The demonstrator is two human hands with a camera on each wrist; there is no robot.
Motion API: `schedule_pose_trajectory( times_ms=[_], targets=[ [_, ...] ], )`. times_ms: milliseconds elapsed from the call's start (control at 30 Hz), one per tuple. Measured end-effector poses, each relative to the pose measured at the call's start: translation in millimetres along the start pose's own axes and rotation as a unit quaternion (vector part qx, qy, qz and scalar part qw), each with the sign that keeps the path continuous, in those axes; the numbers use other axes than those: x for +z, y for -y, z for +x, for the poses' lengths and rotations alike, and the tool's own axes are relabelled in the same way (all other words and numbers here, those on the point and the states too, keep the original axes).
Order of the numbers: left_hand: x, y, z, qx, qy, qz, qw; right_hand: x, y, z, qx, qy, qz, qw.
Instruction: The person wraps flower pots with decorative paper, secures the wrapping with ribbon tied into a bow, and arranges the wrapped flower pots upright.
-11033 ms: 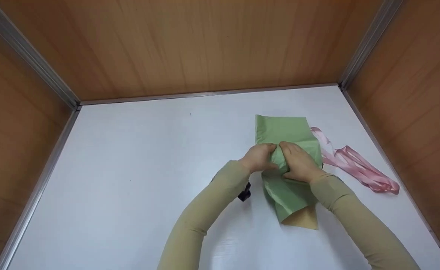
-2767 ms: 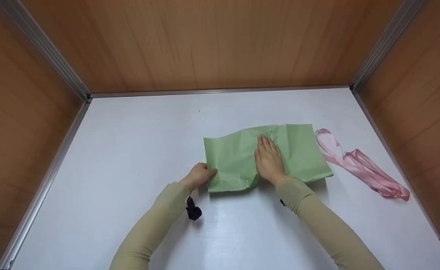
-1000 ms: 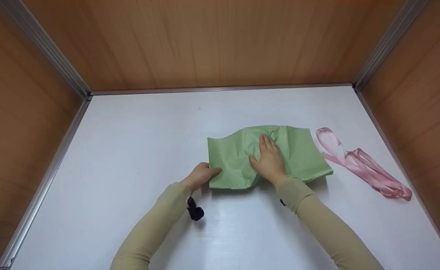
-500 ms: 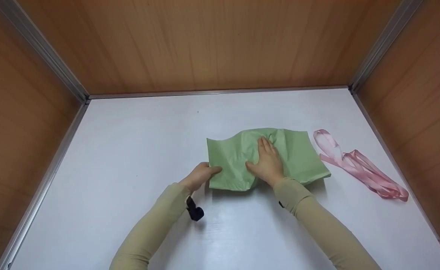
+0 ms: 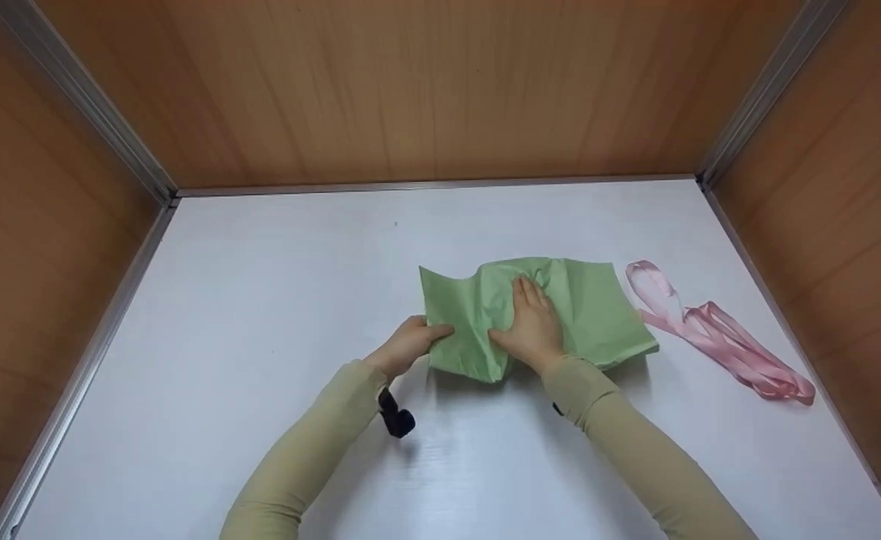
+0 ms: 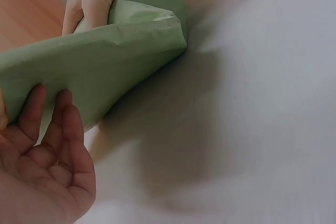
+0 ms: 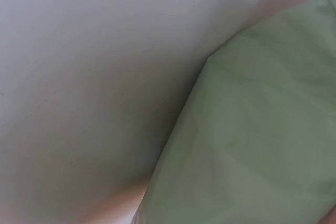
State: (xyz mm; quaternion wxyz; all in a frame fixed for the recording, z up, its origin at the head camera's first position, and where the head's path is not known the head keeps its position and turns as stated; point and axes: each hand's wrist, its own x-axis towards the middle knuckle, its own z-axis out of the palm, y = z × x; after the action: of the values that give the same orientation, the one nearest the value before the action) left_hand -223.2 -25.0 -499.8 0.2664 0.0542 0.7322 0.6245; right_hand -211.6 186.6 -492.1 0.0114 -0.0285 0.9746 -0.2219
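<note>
Green paper (image 5: 587,311) on the white table (image 5: 298,315), right of centre in the head view, crumpled and bulging in the middle, left end raised above the surface. Pinched at that raised end by the left hand (image 5: 404,345), thumb on top; plain only in the left wrist view, the other fingers (image 6: 72,124) loosely bent behind the sheet. Pressed on the bulge by the right hand (image 5: 534,326), back uppermost, fingers straight, thumb spread sideways. In the right wrist view, just a close flank of paper beside the table; cannot tell that hand's pose from there. Just past the paper's right end in the head view, a loosely looped pink ribbon (image 5: 741,360). At the left wrist, a small black object (image 5: 398,420). Beyond, metal rails (image 5: 440,184) and brown wood-grain panels (image 5: 410,97).
</note>
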Motion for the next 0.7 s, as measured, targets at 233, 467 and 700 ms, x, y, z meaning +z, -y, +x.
schedule_pose_trajectory(
  times_ms=[233, 467, 700],
  targets=[
    [5.5, -8.9, 0.3, 0.012, 0.031, -0.037, 0.9987, 0, -2, 1.2, -0.001, -0.008, -0.002, 1.0000],
    [14.7, -11.5, 3.2, 0.015, 0.053, -0.089, 0.9945, 0, -2, 0.4, 0.001, -0.008, 0.001, 1.0000],
    [29.9, -9.2, 9.2, 0.021, 0.062, -0.161, 0.9849, 2, -2, 0.4, -0.012, -0.017, 0.006, 0.9998]
  ],
)
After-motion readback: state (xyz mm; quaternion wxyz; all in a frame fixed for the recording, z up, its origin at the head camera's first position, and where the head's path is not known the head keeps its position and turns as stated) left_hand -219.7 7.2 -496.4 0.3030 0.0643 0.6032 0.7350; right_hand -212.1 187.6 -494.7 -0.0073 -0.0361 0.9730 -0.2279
